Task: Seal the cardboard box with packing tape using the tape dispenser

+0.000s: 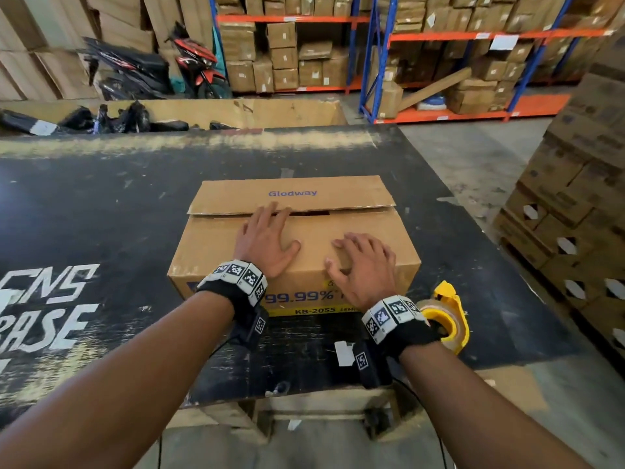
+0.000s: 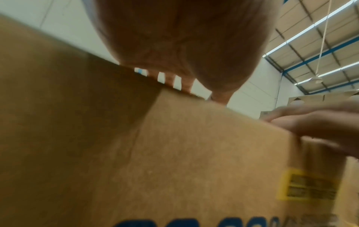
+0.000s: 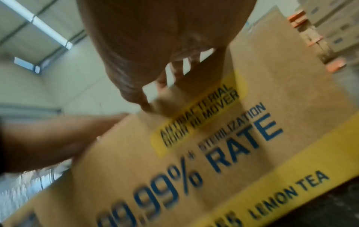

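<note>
While the cardboard box (image 1: 294, 238) sits mid-tabletop with both top flaps folded down, its seam (image 1: 297, 211) runs left to right across the top, far of centre, with a dark gap open along it, no tape visible on it. Left hand (image 1: 265, 240) lies flat, fingers spread and relaxed, on the near flap, fingertips reaching the seam, gripping nothing. Right hand (image 1: 362, 269) rests on the near-right part of the same flap, fingers loosely bent, also holding nothing. Yellow tape dispenser (image 1: 446, 316) stands on the black tabletop (image 1: 101, 214) just beside the box's near-right corner, right next to the right wrist and well apart from the left hand, so the right hand is the nearer one for the pickup; likely the left stays pressing the flaps. Box contents hidden by the closed flaps. Behind the tabletop's far edge, a long open carton (image 1: 291, 111) holds black wrapped parcels (image 1: 111, 118) at its left end. Shelving racks (image 1: 372, 62) stacked with cartons farther back.
</note>
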Demonstrator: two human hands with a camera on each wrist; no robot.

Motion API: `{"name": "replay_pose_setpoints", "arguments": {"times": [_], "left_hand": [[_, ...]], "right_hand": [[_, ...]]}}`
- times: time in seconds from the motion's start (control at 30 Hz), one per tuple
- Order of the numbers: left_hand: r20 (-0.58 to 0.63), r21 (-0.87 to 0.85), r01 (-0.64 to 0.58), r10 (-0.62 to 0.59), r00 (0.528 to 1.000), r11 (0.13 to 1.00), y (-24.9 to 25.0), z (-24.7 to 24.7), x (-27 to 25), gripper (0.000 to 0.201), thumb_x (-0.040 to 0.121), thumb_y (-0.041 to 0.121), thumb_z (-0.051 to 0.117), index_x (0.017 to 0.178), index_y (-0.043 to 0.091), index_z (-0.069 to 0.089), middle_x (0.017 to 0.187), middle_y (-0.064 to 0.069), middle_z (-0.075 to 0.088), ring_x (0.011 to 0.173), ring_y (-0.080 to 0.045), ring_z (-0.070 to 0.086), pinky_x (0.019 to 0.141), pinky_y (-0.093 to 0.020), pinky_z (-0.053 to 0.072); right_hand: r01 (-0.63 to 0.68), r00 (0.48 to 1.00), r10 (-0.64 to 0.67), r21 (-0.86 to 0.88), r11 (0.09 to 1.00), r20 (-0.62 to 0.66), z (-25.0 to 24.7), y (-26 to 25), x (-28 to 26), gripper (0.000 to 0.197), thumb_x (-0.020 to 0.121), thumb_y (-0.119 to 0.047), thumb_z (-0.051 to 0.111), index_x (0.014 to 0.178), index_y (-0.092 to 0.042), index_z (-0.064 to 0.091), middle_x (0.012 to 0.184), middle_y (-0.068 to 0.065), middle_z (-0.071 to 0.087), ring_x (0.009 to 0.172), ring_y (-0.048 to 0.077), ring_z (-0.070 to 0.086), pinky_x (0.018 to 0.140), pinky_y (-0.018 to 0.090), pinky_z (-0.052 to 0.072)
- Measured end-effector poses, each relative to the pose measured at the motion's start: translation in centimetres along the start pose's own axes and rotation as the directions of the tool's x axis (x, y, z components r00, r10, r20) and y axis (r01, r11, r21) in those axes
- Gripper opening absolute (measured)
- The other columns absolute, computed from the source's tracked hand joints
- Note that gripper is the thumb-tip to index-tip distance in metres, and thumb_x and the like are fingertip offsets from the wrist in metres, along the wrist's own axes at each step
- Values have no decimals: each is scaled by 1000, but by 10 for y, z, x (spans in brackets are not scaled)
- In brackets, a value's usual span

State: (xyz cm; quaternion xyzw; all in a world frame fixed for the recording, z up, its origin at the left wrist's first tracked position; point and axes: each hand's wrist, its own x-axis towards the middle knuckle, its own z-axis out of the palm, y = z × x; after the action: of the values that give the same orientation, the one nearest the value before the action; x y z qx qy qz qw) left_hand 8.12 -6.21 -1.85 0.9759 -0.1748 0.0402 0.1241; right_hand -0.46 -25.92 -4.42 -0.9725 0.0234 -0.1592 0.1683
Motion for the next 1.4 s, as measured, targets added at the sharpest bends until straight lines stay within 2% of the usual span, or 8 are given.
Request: {"name": "replay_pose_setpoints", "arguments": {"times": [0.13, 0.23, 0.37, 0.57, 0.83, 1.0, 1.17, 1.4], "left_hand": [[80, 92, -6, -2, 997, 996, -4, 18, 13, 75, 92, 65, 19, 158, 29, 20, 169, 1, 16, 156, -25, 13, 123, -54, 15], [78, 101, -18, 11, 997, 995, -7, 23, 17, 74, 93, 66, 18, 158, 30, 22, 169, 2, 18, 156, -24, 15, 123, -54, 15], [75, 95, 6, -13, 997, 995, -7, 24, 19, 72, 92, 67, 20, 156, 33, 25, 168, 4, 22, 155, -22, 19, 123, -53, 16], [25, 100, 46, -49, 998, 994, -2, 22, 16, 67, 93, 67, 26, 152, 37, 31, 166, 6, 28, 153, -22, 26, 122, -50, 18], [64, 94, 68, -74, 995, 993, -2, 21, 16, 71, 91, 71, 21, 154, 38, 25, 168, 8, 21, 157, -22, 13, 123, -55, 13], [54, 86, 74, -79, 995, 993, 2, 20, 14, 69, 92, 69, 23, 154, 39, 25, 167, 9, 22, 156, -20, 15, 123, -53, 13], [64, 64, 70, -75, 995, 995, 4, 17, 12, 69, 92, 67, 24, 155, 39, 23, 167, 9, 20, 156, -20, 13, 124, -54, 11], [57, 39, 66, -68, 996, 997, 2, 16, 12, 72, 90, 68, 22, 156, 38, 22, 168, 11, 18, 157, -20, 9, 124, -55, 8]], "right_hand": [[-97, 975, 167, 388, 917, -149, -24, 42, -14, 45, 87, -34, 62, 131, -24, 58, 134, -3, 55, 125, 13, 49, 100, 31, 41], [-328, 830, 462, 398, 857, -312, -35, 103, -42, 43, 83, -22, 64, 125, -16, 59, 123, 5, 58, 118, 24, 54, 93, 36, 46], [-736, 673, 735, 161, 657, 81, -25, 165, -72, 71, 81, -46, 66, 137, -8, 46, 137, 21, 51, 124, 44, 53, 97, 51, 47], [-760, 576, 727, -83, 645, 374, -18, 193, -75, 46, 77, -41, 78, 104, -9, 60, 117, 18, 69, 92, 33, 62, 77, 37, 53], [-811, 552, 739, 456, 367, 386, -24, 219, -98, 53, 77, -35, 76, 117, -4, 60, 102, 14, 73, 101, 34, 70, 82, 42, 56], [-586, 684, 625, 793, 166, 375, -77, 206, -85, 34, 84, -11, 72, 116, -12, 61, 97, 12, 71, 81, 23, 65, 65, 36, 52], [-256, 940, 326, 847, 465, 105, -125, 144, 1, 29, 75, -23, 79, 101, -13, 70, 82, 7, 71, 75, 17, 63, 62, 33, 50], [93, 989, -140, 528, 844, 49, -81, 36, 145, 62, 68, -59, 75, 108, -12, 65, 94, 0, 68, 84, 18, 64, 72, 33, 51]]}}
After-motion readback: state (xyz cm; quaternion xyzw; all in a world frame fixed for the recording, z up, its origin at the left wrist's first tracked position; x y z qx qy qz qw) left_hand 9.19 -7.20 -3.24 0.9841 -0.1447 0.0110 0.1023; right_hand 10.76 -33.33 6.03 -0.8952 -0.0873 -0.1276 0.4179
